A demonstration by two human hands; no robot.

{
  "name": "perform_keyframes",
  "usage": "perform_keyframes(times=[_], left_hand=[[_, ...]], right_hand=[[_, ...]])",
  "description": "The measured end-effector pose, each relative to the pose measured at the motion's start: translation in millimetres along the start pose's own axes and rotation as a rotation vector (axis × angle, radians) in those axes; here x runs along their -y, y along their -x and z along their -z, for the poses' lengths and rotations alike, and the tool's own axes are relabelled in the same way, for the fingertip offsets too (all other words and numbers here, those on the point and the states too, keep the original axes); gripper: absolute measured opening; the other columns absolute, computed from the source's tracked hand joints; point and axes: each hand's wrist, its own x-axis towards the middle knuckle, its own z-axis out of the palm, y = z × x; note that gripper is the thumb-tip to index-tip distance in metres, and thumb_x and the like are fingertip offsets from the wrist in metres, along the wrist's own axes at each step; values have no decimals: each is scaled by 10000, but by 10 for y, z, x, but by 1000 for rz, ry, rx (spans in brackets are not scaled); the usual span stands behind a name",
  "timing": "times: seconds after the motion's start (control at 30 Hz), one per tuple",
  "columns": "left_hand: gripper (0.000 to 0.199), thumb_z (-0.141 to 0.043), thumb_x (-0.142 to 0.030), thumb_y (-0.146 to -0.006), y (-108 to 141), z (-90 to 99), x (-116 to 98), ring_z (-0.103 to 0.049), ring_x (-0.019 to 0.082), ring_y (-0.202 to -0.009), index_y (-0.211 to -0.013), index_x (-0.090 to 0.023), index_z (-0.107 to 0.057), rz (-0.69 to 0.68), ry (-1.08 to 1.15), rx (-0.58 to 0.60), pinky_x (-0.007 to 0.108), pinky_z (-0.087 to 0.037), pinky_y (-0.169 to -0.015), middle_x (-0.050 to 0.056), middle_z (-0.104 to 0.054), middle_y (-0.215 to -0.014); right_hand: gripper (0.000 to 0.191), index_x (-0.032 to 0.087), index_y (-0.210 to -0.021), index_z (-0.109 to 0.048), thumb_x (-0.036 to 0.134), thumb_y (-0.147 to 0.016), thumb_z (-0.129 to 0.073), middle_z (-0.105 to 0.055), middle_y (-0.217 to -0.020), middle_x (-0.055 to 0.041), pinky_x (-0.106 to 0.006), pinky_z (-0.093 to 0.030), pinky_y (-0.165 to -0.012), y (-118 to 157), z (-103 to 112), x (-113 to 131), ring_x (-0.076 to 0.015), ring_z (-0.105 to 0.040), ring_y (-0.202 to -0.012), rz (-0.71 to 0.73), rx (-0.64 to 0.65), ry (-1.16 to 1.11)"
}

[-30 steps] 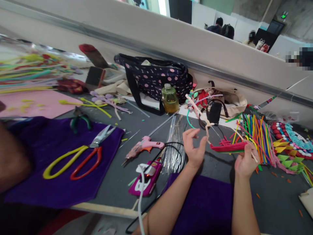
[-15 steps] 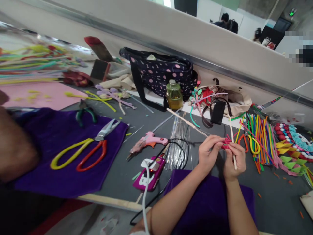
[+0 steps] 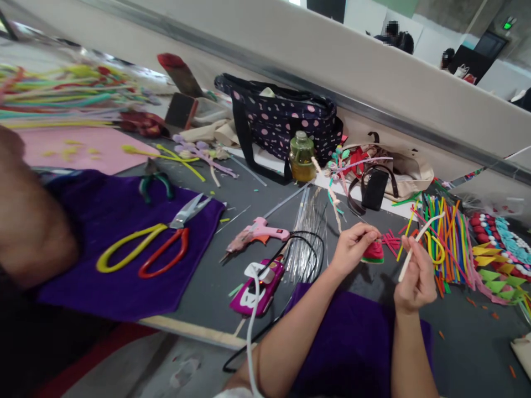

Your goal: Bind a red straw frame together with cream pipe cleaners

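My left hand point(image 3: 352, 247) is closed on a small red and green watermelon-slice piece point(image 3: 374, 253), pinched between thumb and fingers. A cream, fuzzy twisted stem point(image 3: 335, 207) rises from the same hand towards the bottle. My right hand point(image 3: 418, 279) pinches a plain white stem point(image 3: 425, 229), bent at its upper end, and is apart from the left. Between and beyond the hands lie short pink pieces point(image 3: 390, 241). Beneath my forearms is a folded purple cloth point(image 3: 348, 342).
Left lie large scissors point(image 3: 181, 221) and green-handled pliers point(image 3: 155, 185) on purple cloth, near another person's arm point(image 3: 33, 215). A pink glue gun point(image 3: 257, 232), corded purple box point(image 3: 257, 293) and clear sticks point(image 3: 305, 249) lie mid-table. Behind stand a bottle point(image 3: 302, 157) and dotted bag point(image 3: 277, 116); coloured stems point(image 3: 446, 237) lie right.
My hands have moved apart, the right one going right with the white stem. The watermelon piece stays in my left hand and shows more fully; the cream stem has swung more upright.
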Motion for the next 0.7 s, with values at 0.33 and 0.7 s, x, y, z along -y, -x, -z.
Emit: perform_keyframes(times=[0.33, 0.7], left_hand=[[379, -681, -456, -755, 32, -124, 73, -536, 96, -563, -913, -115, -726, 206, 144, 133, 218, -438, -556, 40, -643, -685], [330, -664, -443, -775, 48, -137, 61, -570, 122, -655, -835, -125, -724, 109, 10, 168, 227, -449, -603, 62, -655, -748]], right_hand=[[153, 178, -937, -588, 180, -805, -665, -523, -1254, -114, -284, -566, -523, -226, 14, 12, -126, -672, -664, -212, -268, -89], [264, 200, -1055, -531, 169, -817, -641, -505, -1260, -127, -285, -569, -563, -150, -9, -67, -132, -678, -702, -213, -130, -147]])
